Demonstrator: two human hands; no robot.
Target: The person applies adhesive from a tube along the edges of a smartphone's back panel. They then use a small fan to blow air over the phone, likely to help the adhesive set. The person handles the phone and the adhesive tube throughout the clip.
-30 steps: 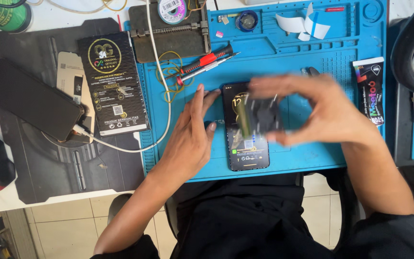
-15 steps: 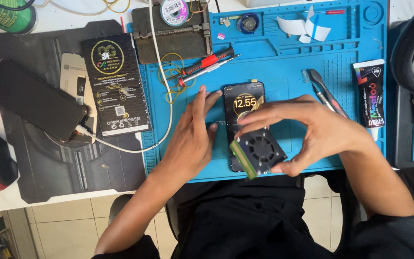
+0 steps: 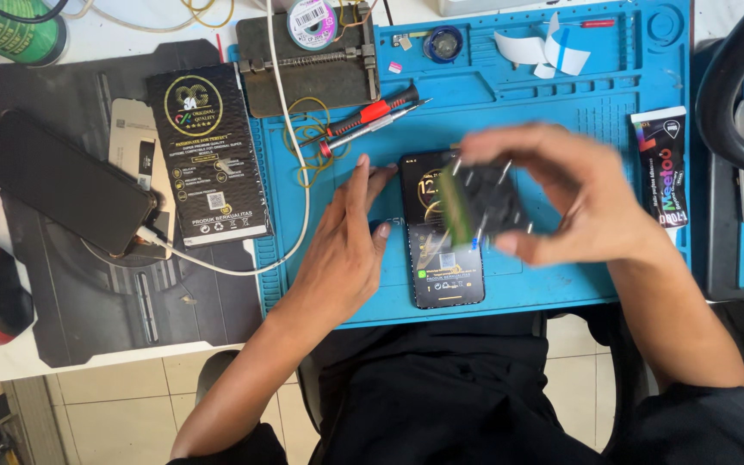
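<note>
A black smartphone (image 3: 441, 267) with its screen lit lies face up on the blue work mat (image 3: 561, 112). My left hand (image 3: 346, 245) rests flat on the mat, fingertips touching the phone's left edge. My right hand (image 3: 561, 198) holds a small black square fan block (image 3: 484, 205) with a green edge above the phone's upper half; it is blurred by motion and hides part of the screen.
A red-handled screwdriver and a metal tool (image 3: 372, 120) lie on the mat beside yellow wire. A black flat box (image 3: 208, 155), a second phone (image 3: 66, 181) on a white cable, a metal holder (image 3: 307, 73), a glue tube (image 3: 663, 168) and a green can (image 3: 10, 30) surround the mat.
My right hand has carried the fan block up from the phone's lower half to above its upper half. The left hand and the phone stay in place.
</note>
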